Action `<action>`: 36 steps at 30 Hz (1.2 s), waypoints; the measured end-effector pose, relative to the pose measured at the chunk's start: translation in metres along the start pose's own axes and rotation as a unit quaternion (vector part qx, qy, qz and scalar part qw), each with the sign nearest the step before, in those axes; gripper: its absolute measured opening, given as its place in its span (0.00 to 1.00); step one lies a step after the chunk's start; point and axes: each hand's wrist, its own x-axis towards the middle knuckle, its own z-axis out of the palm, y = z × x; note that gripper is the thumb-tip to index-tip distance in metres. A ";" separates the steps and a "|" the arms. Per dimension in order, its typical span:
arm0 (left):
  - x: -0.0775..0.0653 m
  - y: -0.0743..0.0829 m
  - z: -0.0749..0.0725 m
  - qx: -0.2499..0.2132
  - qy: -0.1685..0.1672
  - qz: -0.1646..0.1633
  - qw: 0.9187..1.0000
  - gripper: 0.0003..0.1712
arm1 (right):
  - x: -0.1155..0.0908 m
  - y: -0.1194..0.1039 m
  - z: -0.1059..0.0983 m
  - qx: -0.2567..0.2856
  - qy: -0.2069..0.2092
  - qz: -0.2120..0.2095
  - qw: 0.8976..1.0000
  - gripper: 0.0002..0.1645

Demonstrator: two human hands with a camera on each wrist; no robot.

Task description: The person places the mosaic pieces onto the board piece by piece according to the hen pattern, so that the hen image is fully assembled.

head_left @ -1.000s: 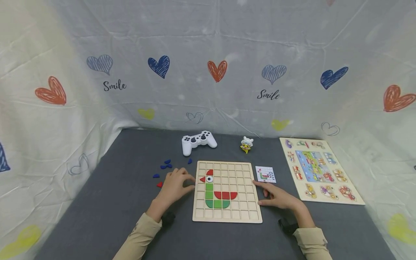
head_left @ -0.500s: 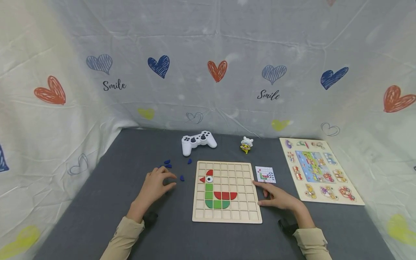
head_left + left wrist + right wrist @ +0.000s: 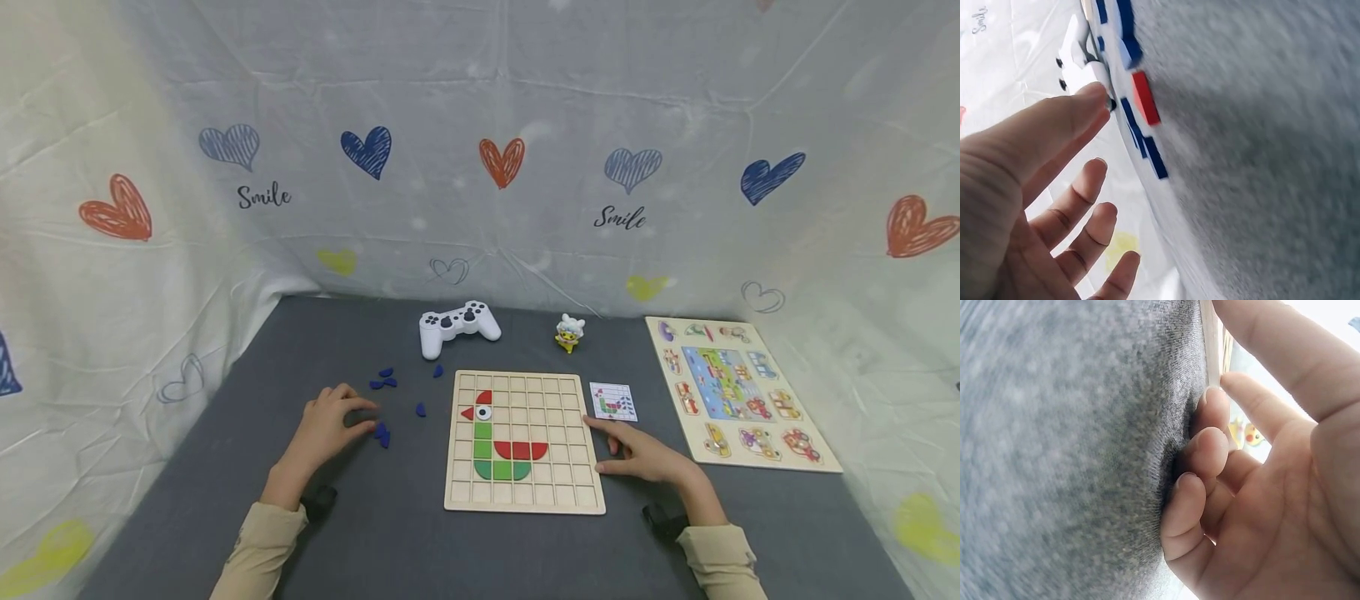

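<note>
My left hand hovers over the cloth left of the gridded wooden board, thumb and forefinger bent toward each other with nothing between them. A red piece lies on the cloth near those fingertips in the left wrist view; the hand hides it in the head view. Just right of the fingertips lie two blue pieces. At the board's right edge, my right hand touches the rim with thumb and forefinger, its other fingers loosely curled. Red, green and eye pieces form a bird on the board.
More blue pieces lie beyond the left hand, with a single blue piece nearer the board. Behind stand a white game controller and a small figurine. A pattern card and a picture puzzle board lie at right.
My left hand has moved left, away from the board's left edge, uncovering blue pieces on the cloth and covering the red piece in the head view. The right hand stays at the rim.
</note>
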 end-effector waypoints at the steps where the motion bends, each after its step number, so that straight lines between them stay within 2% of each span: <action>1: -0.001 -0.002 -0.001 0.001 -0.003 -0.002 1.000 0.13 | 0.000 0.000 0.000 0.001 0.000 -0.001 1.000 0.44; 14: -0.001 -0.012 0.001 0.034 -0.034 0.009 0.999 0.14 | 0.000 -0.002 0.000 0.000 0.006 -0.013 1.000 0.44; 20: -0.002 -0.015 0.003 0.038 -0.034 0.009 0.999 0.14 | 0.000 -0.002 0.000 0.001 0.006 -0.013 1.000 0.44; 28: -0.003 -0.014 0.003 0.044 -0.047 0.031 0.997 0.13 | 0.000 -0.002 0.000 0.004 0.006 -0.015 1.000 0.44; 36: -0.004 -0.013 0.002 0.057 -0.045 0.017 0.997 0.10 | 0.000 0.000 0.001 0.004 0.007 -0.021 1.000 0.43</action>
